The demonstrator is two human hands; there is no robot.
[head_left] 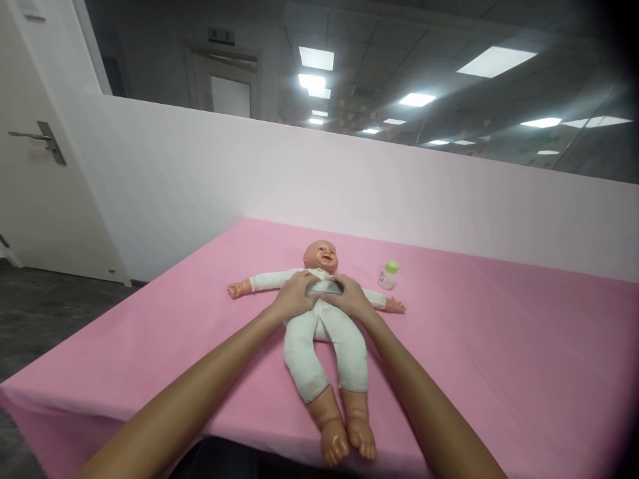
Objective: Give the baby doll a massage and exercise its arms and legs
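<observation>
A baby doll (303, 356) with a white cloth body lies on its back on a pink-covered table (479, 372). Its head points away from me, its arms are spread sideways and its feet reach the near edge. My left hand (294, 294) is curved around the left side of the doll's torso, and my right hand (349, 297) around the right side. Both thumbs and fingertips point in toward the middle of its chest and belly. Right of the doll's head a small bottle (387, 276) with a green cap stands upright, apart from my hands.
Behind the table runs a white wall (349, 186) with a dark, reflective window (369, 73) above it. A door (50, 173) with a metal handle is at the left, over a dark grey floor (30, 313). The table's left edge slants toward me.
</observation>
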